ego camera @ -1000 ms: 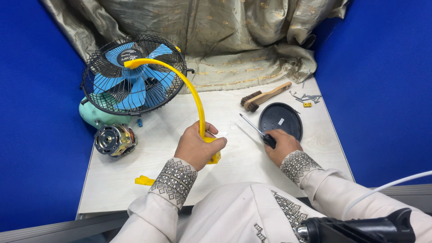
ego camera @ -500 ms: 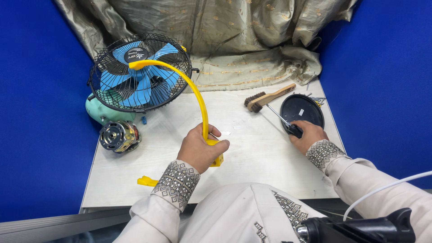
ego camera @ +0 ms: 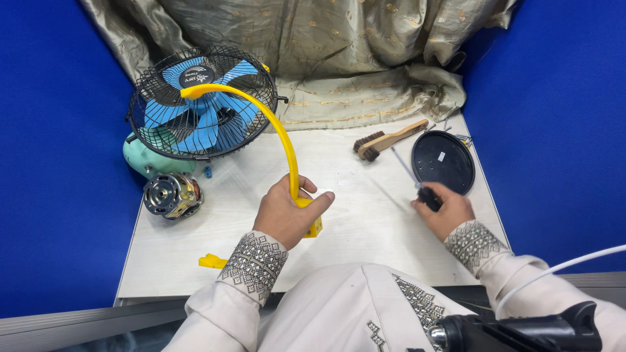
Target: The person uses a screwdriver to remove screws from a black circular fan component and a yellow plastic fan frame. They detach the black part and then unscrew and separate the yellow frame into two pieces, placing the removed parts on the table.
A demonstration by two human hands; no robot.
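Brush (ego camera: 389, 139); black lid (ego camera: 443, 161); motor (ego camera: 171, 195)

I sit at a pale, whitish table (ego camera: 365, 241) whose front edge meets a grey metal rail (ego camera: 78, 322). Deep blue panels (ego camera: 52, 163) close me in on my left and right, like the walls of a booth. Behind the table hangs a crumpled olive-gold cloth (ego camera: 339, 58) with small stitched dots, its lower folds spilling onto the tabletop. The light is even and bright, with soft shadows.
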